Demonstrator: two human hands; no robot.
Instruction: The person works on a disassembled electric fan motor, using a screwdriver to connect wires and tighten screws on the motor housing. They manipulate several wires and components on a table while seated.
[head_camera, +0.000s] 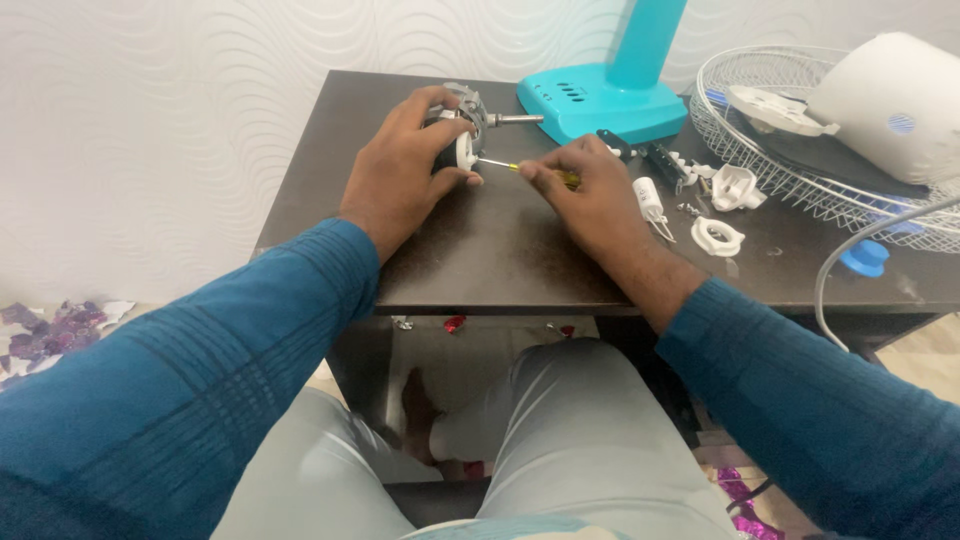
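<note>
Head view: the left hand grips a small fan motor near the back of the dark table, fingers closed round it. Right hand pinches a thin screwdriver, tip at the motor's white end (likely working a screw); steady pressure seems needed next. Right of the motor lie white plastic parts, a teal fan base and a wire grille.

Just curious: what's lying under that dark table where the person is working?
Under the dark table a bare foot rests on the floor beside small red bits. The person's grey-trousered knees cover the rest.
</note>
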